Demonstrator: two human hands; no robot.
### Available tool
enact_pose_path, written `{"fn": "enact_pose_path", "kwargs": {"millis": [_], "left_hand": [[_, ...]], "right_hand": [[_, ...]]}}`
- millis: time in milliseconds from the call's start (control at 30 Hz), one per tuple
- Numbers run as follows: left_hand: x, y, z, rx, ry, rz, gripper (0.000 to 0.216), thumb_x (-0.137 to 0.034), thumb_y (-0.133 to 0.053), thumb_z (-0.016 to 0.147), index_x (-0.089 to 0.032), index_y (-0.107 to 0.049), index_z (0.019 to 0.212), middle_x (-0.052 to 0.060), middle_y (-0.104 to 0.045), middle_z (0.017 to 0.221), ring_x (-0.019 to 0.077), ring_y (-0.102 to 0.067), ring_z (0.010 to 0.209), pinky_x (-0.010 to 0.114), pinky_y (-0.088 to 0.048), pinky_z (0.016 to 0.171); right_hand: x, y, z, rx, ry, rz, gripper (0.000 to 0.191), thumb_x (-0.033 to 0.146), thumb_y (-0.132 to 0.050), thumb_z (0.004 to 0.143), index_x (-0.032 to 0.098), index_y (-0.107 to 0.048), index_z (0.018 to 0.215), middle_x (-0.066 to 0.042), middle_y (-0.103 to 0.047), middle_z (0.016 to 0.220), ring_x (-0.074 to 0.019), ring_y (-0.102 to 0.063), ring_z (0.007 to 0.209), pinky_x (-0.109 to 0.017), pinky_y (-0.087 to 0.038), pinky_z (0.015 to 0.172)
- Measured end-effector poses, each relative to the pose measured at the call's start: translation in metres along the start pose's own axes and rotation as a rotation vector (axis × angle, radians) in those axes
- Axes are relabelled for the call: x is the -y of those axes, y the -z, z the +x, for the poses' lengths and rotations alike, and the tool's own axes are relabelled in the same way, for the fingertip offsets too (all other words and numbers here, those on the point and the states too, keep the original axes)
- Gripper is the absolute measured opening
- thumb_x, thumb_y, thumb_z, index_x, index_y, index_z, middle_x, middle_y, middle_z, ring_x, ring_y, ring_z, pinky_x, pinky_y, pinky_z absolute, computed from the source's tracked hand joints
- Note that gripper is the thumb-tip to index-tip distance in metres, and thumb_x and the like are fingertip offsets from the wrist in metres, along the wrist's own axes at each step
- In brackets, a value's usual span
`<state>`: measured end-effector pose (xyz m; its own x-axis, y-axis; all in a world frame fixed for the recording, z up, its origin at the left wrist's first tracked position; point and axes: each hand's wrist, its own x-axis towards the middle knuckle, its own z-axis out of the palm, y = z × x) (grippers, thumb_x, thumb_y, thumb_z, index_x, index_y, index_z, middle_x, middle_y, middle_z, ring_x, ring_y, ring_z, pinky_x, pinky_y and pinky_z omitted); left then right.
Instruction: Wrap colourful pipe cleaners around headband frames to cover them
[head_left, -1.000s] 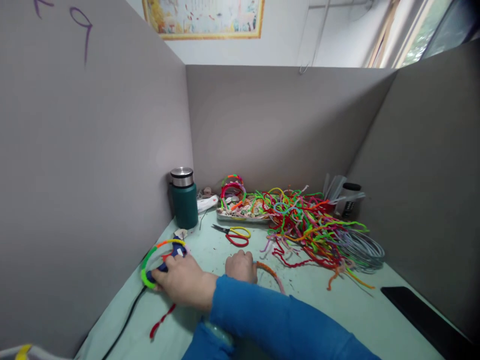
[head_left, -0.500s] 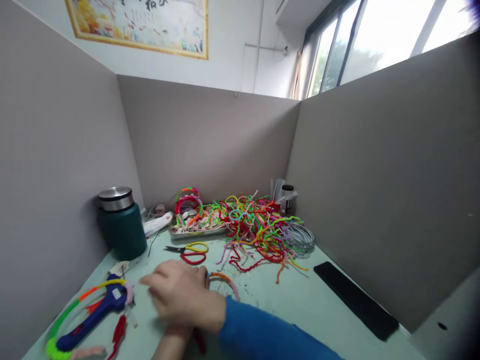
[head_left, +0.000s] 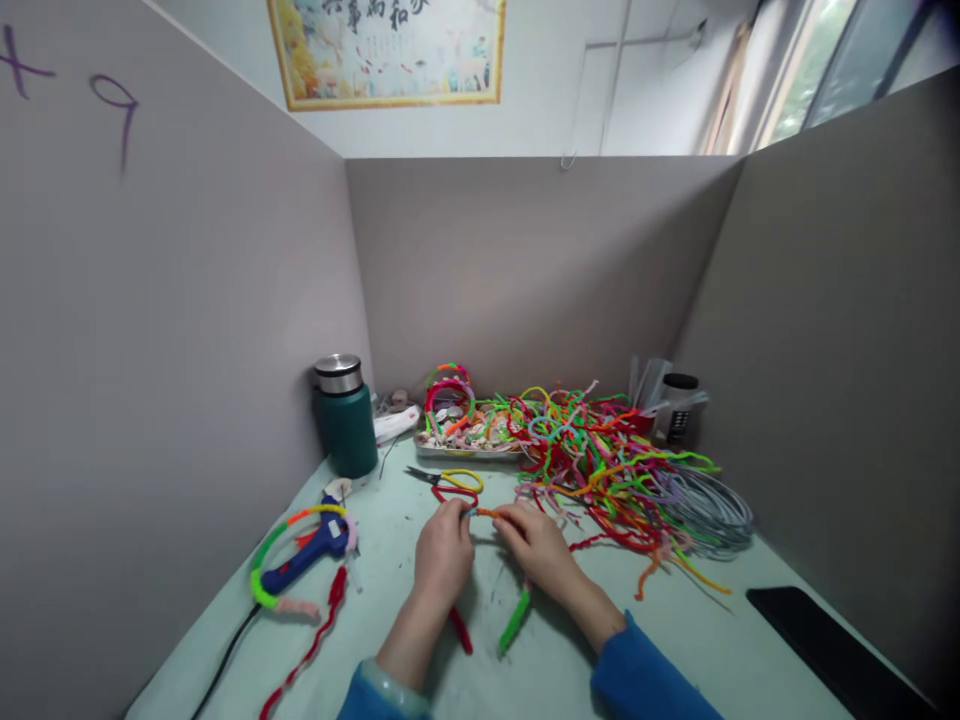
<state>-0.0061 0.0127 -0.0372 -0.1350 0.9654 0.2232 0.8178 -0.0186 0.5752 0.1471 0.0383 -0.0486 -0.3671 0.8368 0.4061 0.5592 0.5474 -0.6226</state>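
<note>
while both hands meet low over the bench (head_left: 675, 650), the piece they hold looks barely started. well to the left of the hands a blue glue gun (head_left: 304, 558) lies inside a hoop (head_left: 259, 580) already wrapped in green, orange, yellow and pink, with a loose red strand (head_left: 311, 635) just beside it; that hoop looks finished. the left hand (head_left: 444, 548) is curled, its thumb and fingers pinched on one end of a short orange pipe cleaner (head_left: 487, 513). the right hand (head_left: 541, 545) pinches the other end, so the piece spans between the fingertips. under the wrists lie a red piece (head_left: 460, 630) and a green piece (head_left: 515, 620); whether the green one joins the orange one i cannot tell. just beyond the hands are scissors (head_left: 450, 482) and a tray (head_left: 450, 452) with a few wrapped hoops. beyond and right of the right hand sprawls a large heap of loose pipe cleaners (head_left: 600, 450), seemingly unused, so plenty looks left.
</note>
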Motion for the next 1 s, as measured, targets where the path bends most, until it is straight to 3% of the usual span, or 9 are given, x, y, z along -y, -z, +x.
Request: {"fn": "enact_pose_path", "kwargs": {"millis": [200,500,700,800,1000], "left_hand": [[0.005,-0.002,-0.001,0.007,0.0,0.045,0.022,-0.018,-0.045,0.083,-0.02,-0.062,0.098,0.004,-0.067,0.098,0.0152,-0.06,0.092,0.023,-0.041,0.08],[0.005,0.0,-0.006,-0.034,-0.034,0.123,0.023,-0.02,-0.048,0.083,-0.022,-0.065,0.098,0.005,-0.064,0.098,0.0187,-0.054,0.097,0.028,-0.039,0.084],[-0.005,0.008,-0.017,-0.219,-0.25,0.162,0.019,-0.019,-0.045,0.085,-0.022,-0.063,0.093,0.005,-0.061,0.095,0.0198,-0.05,0.094,0.032,-0.038,0.081],[-0.01,0.009,-0.022,-0.213,-0.312,0.216,0.015,-0.023,-0.047,0.085,-0.02,-0.062,0.087,0.005,-0.06,0.089,0.02,-0.049,0.091,0.032,-0.038,0.079],[-0.012,0.001,-0.039,-0.236,-0.119,0.278,0.019,-0.027,-0.047,0.084,-0.018,-0.057,0.097,0.008,-0.058,0.091,0.0227,-0.049,0.091,0.034,-0.04,0.074]], "right_hand": [[-0.009,-0.006,-0.001,0.105,-0.048,-0.093,0.03,0.029,-0.038,0.089,0.021,-0.067,0.091,-0.006,-0.069,0.085,-0.0198,-0.062,0.079,-0.028,-0.041,0.069],[-0.016,-0.014,-0.002,0.054,-0.008,-0.224,0.029,0.03,-0.04,0.088,0.023,-0.067,0.097,-0.006,-0.065,0.09,-0.0186,-0.059,0.083,-0.026,-0.042,0.072],[-0.019,-0.02,-0.004,0.022,0.033,-0.308,0.028,0.031,-0.042,0.088,0.021,-0.068,0.093,-0.005,-0.062,0.083,-0.0187,-0.059,0.078,-0.027,-0.043,0.067],[-0.022,-0.023,-0.005,-0.057,0.11,-0.254,0.028,0.032,-0.042,0.088,0.019,-0.066,0.093,-0.007,-0.061,0.083,-0.0199,-0.058,0.078,-0.029,-0.044,0.068],[-0.029,-0.028,-0.006,-0.156,0.223,-0.136,0.023,0.031,-0.044,0.087,0.018,-0.061,0.094,-0.007,-0.062,0.088,-0.0211,-0.058,0.083,-0.033,-0.045,0.075]]}}
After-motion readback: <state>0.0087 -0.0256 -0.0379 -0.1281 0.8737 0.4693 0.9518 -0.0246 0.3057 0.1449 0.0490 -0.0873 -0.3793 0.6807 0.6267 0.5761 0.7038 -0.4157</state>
